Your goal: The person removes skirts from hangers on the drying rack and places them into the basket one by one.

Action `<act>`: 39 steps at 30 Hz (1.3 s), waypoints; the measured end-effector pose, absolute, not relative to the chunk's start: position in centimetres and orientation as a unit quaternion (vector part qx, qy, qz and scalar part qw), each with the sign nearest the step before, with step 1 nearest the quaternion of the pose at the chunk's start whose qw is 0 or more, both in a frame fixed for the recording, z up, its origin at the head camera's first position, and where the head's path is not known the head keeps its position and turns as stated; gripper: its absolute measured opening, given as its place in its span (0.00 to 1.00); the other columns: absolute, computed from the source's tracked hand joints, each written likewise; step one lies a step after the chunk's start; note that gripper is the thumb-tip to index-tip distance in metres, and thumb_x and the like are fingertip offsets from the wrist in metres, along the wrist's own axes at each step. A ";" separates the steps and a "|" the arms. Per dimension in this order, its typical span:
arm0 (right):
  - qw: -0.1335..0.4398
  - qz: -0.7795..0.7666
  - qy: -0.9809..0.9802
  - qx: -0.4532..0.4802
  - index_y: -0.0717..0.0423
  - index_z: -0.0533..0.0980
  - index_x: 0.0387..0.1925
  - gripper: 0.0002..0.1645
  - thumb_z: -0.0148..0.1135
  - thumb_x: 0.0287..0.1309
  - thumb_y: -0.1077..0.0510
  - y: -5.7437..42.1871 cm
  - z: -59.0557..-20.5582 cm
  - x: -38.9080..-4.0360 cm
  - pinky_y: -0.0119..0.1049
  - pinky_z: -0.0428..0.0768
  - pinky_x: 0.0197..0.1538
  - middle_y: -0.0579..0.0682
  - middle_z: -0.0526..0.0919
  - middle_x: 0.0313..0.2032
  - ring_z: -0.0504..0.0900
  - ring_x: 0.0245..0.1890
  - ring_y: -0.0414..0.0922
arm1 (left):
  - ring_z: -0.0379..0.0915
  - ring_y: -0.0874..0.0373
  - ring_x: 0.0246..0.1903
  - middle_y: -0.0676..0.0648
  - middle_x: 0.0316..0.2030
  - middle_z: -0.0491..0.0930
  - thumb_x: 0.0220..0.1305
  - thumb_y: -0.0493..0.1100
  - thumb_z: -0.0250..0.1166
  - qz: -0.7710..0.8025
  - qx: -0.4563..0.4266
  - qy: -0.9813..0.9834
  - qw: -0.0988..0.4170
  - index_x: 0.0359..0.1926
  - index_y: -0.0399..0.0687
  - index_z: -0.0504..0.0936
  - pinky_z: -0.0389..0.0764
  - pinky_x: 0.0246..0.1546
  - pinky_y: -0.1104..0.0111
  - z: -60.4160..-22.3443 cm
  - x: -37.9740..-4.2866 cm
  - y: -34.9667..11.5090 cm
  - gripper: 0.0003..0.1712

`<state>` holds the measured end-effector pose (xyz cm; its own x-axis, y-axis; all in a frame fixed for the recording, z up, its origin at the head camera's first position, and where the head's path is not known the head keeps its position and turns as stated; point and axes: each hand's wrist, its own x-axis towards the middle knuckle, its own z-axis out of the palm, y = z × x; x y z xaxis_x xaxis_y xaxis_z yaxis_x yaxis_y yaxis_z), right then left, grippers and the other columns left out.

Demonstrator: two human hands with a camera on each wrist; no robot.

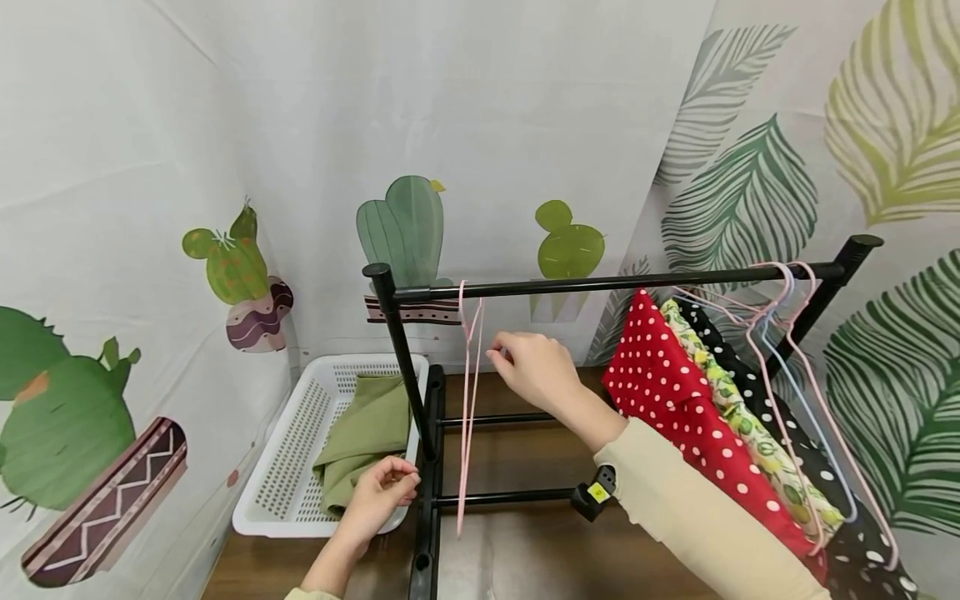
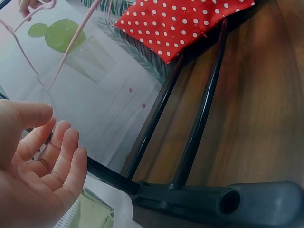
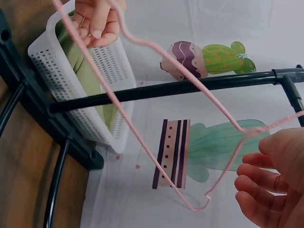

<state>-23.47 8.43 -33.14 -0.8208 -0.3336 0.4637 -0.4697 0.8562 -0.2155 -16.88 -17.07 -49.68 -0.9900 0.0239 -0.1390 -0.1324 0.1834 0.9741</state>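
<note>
A bare pink clothes hanger (image 1: 466, 408) hangs from the top bar near the left end of the black rack (image 1: 540, 287). My right hand (image 1: 534, 367) is just right of the hanger's neck, fingers loosely bent. In the right wrist view the right hand's fingertips (image 3: 243, 185) are near the hanger (image 3: 190, 78), and nothing is held. My left hand (image 1: 382, 496) hovers by the right rim of the white basket (image 1: 281, 442), loosely curled. Its palm faces up with nothing in it in the left wrist view. Folded olive-green cloth (image 1: 367, 425) lies in the basket.
On the rack's right end, a red polka-dot garment (image 1: 675, 400), a yellow lemon-print one (image 1: 738, 425) and a black dotted one hang on pink and blue hangers (image 1: 813, 400). Two lower black bars (image 1: 510, 497) cross above the wooden table (image 1: 375, 567). Printed curtains stand behind.
</note>
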 end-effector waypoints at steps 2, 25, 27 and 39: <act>0.219 0.160 -0.937 0.218 0.44 0.79 0.32 0.06 0.57 0.59 0.50 9.0 -33.0 -23.2 0.33 0.66 0.17 0.38 0.76 0.21 0.71 0.18 0.38 | 0.77 0.50 0.31 0.45 0.31 0.77 0.57 0.37 0.64 0.638 -0.035 0.767 0.060 0.39 0.36 0.76 0.80 0.33 0.63 -49.8 -17.0 -17.1 0.10; 0.253 0.163 -0.927 0.225 0.49 0.80 0.35 0.08 0.65 0.52 0.53 16.6 -34.4 -20.8 0.30 0.70 0.21 0.43 0.80 0.28 0.75 0.22 0.37 | 0.75 0.58 0.26 0.46 0.28 0.77 0.57 0.36 0.64 0.642 -0.004 0.765 0.051 0.40 0.29 0.75 0.77 0.27 0.72 -49.2 -16.9 -17.0 0.13; 0.253 0.163 -0.928 0.218 0.49 0.80 0.35 0.08 0.65 0.52 0.53 17.3 -34.4 -20.7 0.30 0.70 0.21 0.43 0.79 0.28 0.74 0.23 0.38 | 0.75 0.59 0.26 0.46 0.28 0.77 0.57 0.35 0.64 0.642 -0.008 0.765 0.051 0.40 0.29 0.75 0.77 0.28 0.72 -49.3 -17.1 -17.1 0.12; 0.267 0.155 -0.934 0.182 0.50 0.79 0.36 0.09 0.65 0.52 0.54 20.6 -34.5 -20.3 0.42 0.76 0.29 0.47 0.80 0.32 0.77 0.28 0.45 | 0.74 0.61 0.27 0.46 0.29 0.78 0.55 0.35 0.65 0.636 -0.011 0.771 0.030 0.39 0.31 0.76 0.77 0.28 0.73 -48.8 -17.2 -17.3 0.12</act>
